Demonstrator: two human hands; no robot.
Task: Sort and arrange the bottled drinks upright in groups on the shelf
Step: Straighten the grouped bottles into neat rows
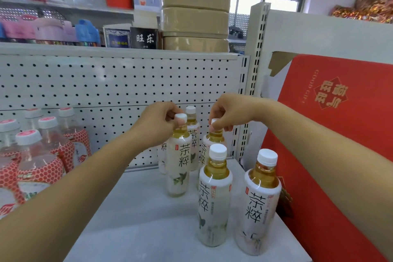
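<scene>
Your left hand (pixel 157 123) pinches the white cap of the tall tea bottle (pixel 178 161), thumb and fingertips curled round it. That bottle stands upright, well apart from the red gift box (pixel 340 144). You cannot tell whether its base rests on the shelf (pixel 131 219) or hangs just above it.

Your right hand (pixel 228 110) pinches the cap of the half-hidden tea bottle (pixel 213 139), which is nearer the box. Your fingers cover most of that cap, and the front tea bottle (pixel 214 198) blocks its lower body.

The rear tea bottle (pixel 192 132) stands upright, a little farther from the box than the half-hidden one, and the tall bottle covers part of its label. On the tall bottle's side away from the box, one more bottle (pixel 162 153) shows only as a sliver of label.

The front tea bottle is upright, and the corner tea bottle (pixel 258 208) stands just beside the box. Whether the corner bottle touches the box is unclear. A brownish scrap (pixel 286 195) between the two is too small to make out.

Farthest from the box, the red-labelled bottles (pixel 38 161) stand upright in a cluster. Several are cut off by the picture's left edge and their print is blurred. The box itself runs out of view at the right and bottom, and your right forearm crosses it.
</scene>
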